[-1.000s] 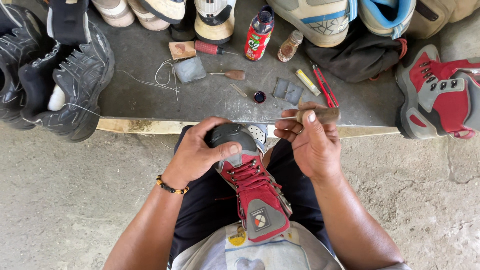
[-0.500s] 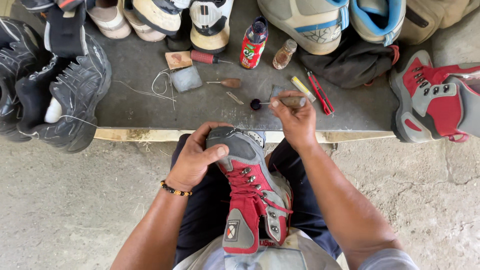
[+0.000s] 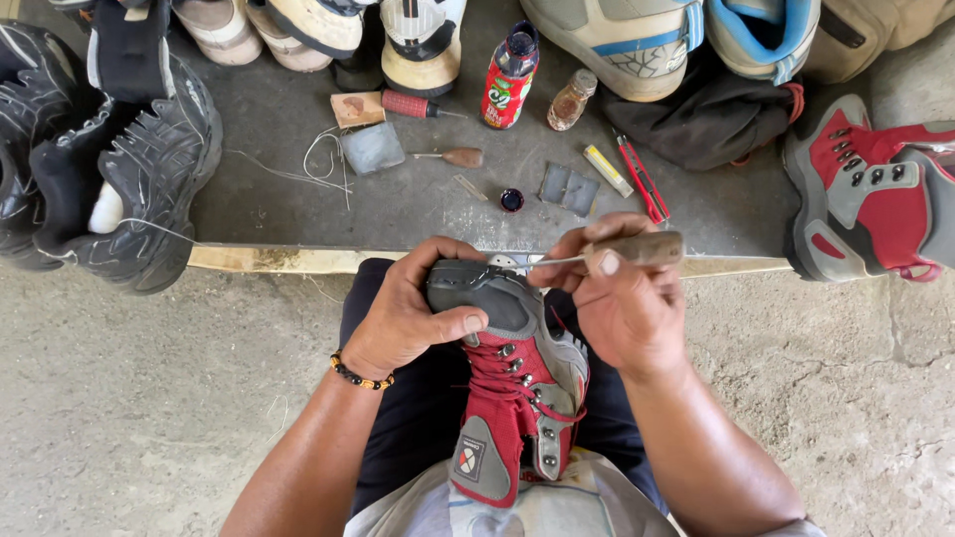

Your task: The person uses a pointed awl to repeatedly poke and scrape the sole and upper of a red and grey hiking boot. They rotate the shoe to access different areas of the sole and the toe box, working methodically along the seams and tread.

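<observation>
On the lap, hands (image 3: pixel 413 318) grip boot (image 3: pixel 507 388); awl (image 3: pixel 622 251).

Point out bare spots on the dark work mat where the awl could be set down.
Free: mat between the black sneaker and thread tangle; also the strip between the ink cap and the mat's front edge. Crowded: around the bottle, small jar, sandpaper squares and red cutter. Right hand holds the awl.
</observation>
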